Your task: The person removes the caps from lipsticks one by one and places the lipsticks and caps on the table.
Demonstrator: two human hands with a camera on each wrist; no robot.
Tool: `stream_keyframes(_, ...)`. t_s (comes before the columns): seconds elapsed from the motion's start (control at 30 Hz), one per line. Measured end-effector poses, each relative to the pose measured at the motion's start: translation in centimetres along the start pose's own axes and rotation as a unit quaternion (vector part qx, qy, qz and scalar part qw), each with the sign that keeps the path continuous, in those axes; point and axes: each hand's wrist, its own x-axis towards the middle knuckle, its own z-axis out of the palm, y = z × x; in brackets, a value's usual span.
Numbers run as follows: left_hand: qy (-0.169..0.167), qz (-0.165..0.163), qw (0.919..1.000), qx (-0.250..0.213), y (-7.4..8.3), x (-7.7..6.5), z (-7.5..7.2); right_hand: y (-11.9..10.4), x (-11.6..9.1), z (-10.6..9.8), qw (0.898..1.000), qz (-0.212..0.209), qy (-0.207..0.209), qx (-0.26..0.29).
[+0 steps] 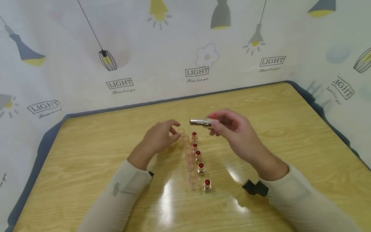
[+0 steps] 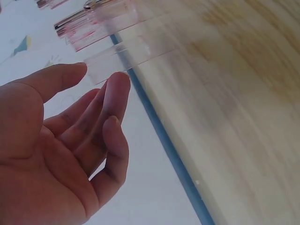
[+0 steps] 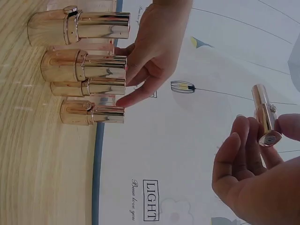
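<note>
My right hand [image 1: 242,140] pinches a gold lipstick tube [image 1: 200,122] between thumb and fingers, holding it sideways above the table with its open end to the left. In the right wrist view that tube [image 3: 266,115] shows its flat base. My left hand [image 1: 157,137] is beside the farthest clear cap [image 1: 181,130], thumb and fingers apart. The left wrist view has the left hand's fingertips [image 2: 119,82] right by a clear cap [image 2: 117,58], with nothing gripped. Several gold lipsticks with red tops [image 1: 201,167] stand upright in a row between my hands.
A row of clear pinkish caps [image 1: 189,158] runs just left of the standing lipsticks. The wood-grain table [image 1: 95,154] has a dark blue edge at the back, against a white curtain [image 1: 162,54] printed with lamps. A black device [image 1: 255,188] sits at my right sleeve.
</note>
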Motion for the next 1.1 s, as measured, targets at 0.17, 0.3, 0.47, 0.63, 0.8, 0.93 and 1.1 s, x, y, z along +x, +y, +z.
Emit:
stream_keyframes(0.17, 0.104, -0.018, 0.9929, -0.054, 0.3, -1.6, -0.9, 0.1, 0.4, 0.0, 0.998, 0.02, 0.025, 0.056)
stream_keyframes(0.3, 0.187, -0.012, 0.9734, -0.131, 1.1, -3.2, -1.1, 0.3, 0.6, 0.0, 0.986, 0.059, 0.033, 0.155)
stream_keyframes(0.47, 0.219, 0.039, 0.963, -0.152, 2.6, -4.7, -0.6, 0.7, 0.9, 0.2, 0.962, 0.096, 0.03, 0.255)
stream_keyframes(0.63, 0.218, 0.069, 0.9652, -0.127, 3.7, -5.8, -0.2, 1.0, 1.0, 0.4, 0.945, 0.123, 0.031, 0.302)
stream_keyframes(0.8, 0.235, 0.078, 0.962, -0.115, 3.7, -6.3, -0.7, 1.3, 1.4, 0.2, 0.926, 0.14, 0.065, 0.344)
stream_keyframes(0.93, 0.244, 0.07, 0.9597, -0.121, 3.5, -6.6, -1.3, 1.7, 1.7, 0.1, 0.917, 0.143, 0.084, 0.362)
stream_keyframes(1.1, 0.243, 0.077, 0.9598, -0.117, 3.5, -6.8, -1.7, 2.6, 2.0, 0.0, 0.938, 0.122, 0.072, 0.316)
